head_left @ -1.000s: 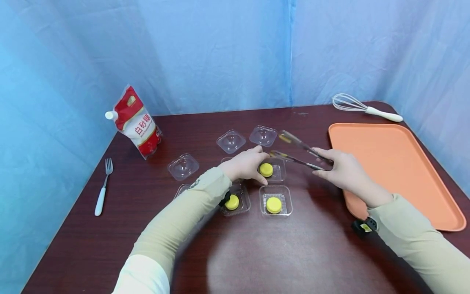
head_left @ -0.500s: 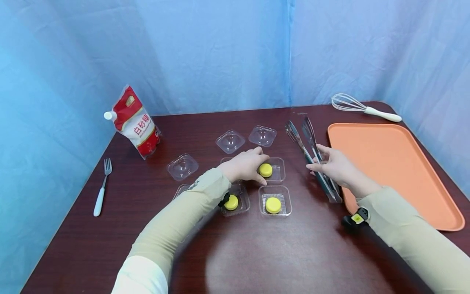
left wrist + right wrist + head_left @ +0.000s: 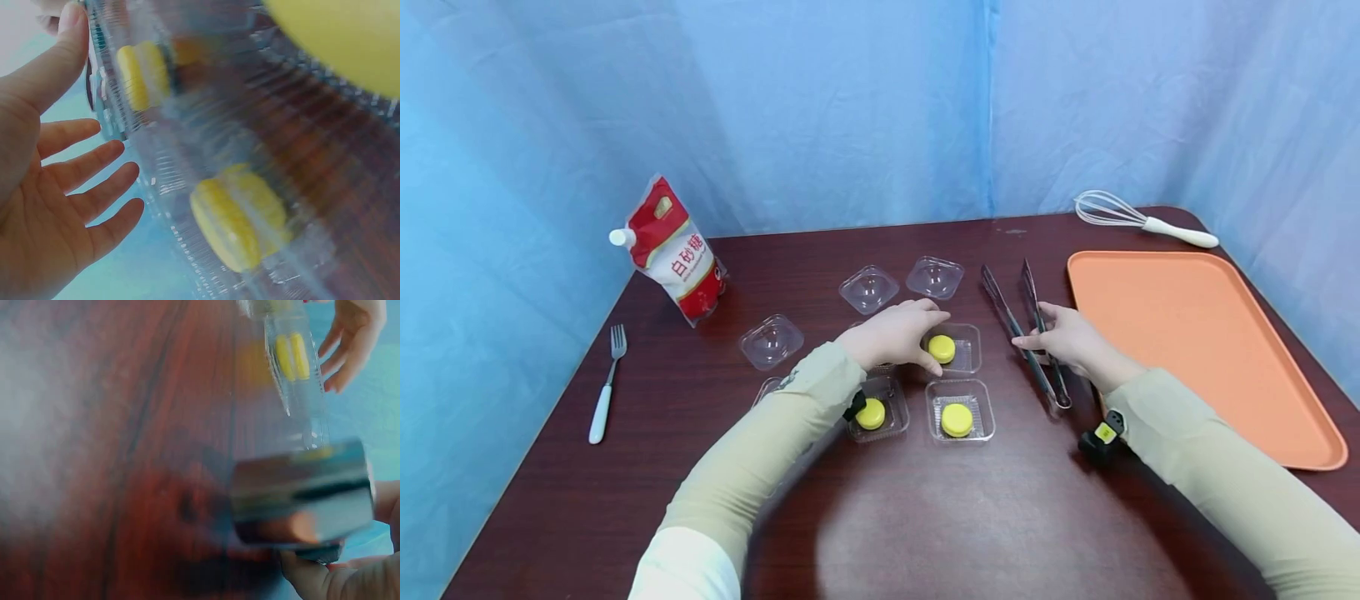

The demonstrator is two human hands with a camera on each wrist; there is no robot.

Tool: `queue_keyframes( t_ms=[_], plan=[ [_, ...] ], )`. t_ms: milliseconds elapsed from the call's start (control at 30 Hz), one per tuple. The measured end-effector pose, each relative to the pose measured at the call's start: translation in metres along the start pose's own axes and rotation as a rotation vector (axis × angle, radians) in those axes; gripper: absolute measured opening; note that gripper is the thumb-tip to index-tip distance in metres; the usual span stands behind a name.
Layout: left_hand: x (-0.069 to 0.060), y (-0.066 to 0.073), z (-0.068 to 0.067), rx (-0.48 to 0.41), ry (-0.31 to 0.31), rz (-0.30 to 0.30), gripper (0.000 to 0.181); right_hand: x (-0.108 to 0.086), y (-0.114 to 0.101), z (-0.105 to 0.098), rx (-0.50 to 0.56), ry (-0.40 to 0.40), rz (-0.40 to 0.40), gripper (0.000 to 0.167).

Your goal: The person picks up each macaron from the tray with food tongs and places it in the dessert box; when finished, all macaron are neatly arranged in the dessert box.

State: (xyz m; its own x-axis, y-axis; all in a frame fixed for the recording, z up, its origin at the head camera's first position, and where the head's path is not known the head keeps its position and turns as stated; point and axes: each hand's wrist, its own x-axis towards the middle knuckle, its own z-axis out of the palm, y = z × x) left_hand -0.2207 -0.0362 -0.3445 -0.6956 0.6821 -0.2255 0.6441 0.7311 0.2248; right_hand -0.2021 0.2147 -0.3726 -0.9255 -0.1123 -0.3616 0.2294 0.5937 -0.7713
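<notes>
Presently, left hand [image 3: 895,335]: arched over the left side of the back right box [image 3: 967,357], with thumb and fingers spread, grip loose and around nothing; touching the rim or not, cannot tell.
Right hand [image 3: 1071,342]: gripping the tongs [image 3: 1037,369] about their middle, between thumb and fingers.
Tongs: placed between the boxes and the orange tray, arms apart, tips pointing to the back and slightly left, joined end toward the person; blurred and close up in the right wrist view; lying on the counter or just above it, cannot tell.
Back right cookie [image 3: 942,348]: yellow, inside its clear box, just beside the left hand.
Front right cookie [image 3: 957,420]: yellow also, inside the front right box [image 3: 981,402].
Front left cookie [image 3: 871,414]: inside the front left box [image 3: 897,407], partly behind the left wrist camera.
Clear lids [image 3: 868,289]: three in plain sight, farther back and to the left.
Orange tray [image 3: 1195,350]: flat on the right, partly covered by the right arm.
Whisk [image 3: 1182,232]: behind the tray.
Sugar bag [image 3: 676,257]: at back left, white cap to the left.
Fork [image 3: 602,404]: near the left edge of the dark counter [image 3: 895,533], tines to the back.
</notes>
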Motion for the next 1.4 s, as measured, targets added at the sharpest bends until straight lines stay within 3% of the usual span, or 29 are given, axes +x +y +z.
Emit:
queue_keyframes(
  t_ms=[267, 433, 600, 767, 900, 1067, 1200, 1400],
  plan=[
    [-0.011, -0.001, -0.010, -0.045, 0.027, 0.003, 0.082, 0.001, -0.002, 0.000, -0.085, -0.021, -0.028, 0.090],
    [-0.024, -0.004, -0.014, -0.057, 0.059, -0.002, 0.079, 0.002, 0.001, -0.004, -0.304, 0.045, -0.097, 0.077],
    [-0.040, -0.007, -0.016, -0.030, 0.116, -0.017, 0.076, 0.001, 0.004, -0.009, -0.446, 0.062, -0.084, 0.086],
    [-0.060, -0.012, -0.016, 0.007, 0.219, -0.035, 0.072, -0.001, 0.003, -0.011, -0.444, 0.063, -0.071, 0.086],
    [-0.078, -0.017, -0.012, 0.013, 0.311, -0.029, 0.069, -0.003, 0.003, -0.014, -0.381, 0.048, -0.067, 0.085],
    [-0.104, -0.025, -0.002, 0.012, 0.404, -0.031, 0.063, -0.006, 0.005, -0.017, -0.316, 0.082, -0.123, 0.079],
    [-0.123, -0.034, 0.010, -0.015, 0.430, -0.047, 0.060, -0.012, 0.001, -0.019, -0.312, 0.142, -0.159, 0.071],
    [-0.146, -0.041, 0.022, -0.028, 0.404, -0.092, 0.059, -0.025, -0.008, -0.016, -0.277, 0.190, -0.177, 0.062]
  ],
)
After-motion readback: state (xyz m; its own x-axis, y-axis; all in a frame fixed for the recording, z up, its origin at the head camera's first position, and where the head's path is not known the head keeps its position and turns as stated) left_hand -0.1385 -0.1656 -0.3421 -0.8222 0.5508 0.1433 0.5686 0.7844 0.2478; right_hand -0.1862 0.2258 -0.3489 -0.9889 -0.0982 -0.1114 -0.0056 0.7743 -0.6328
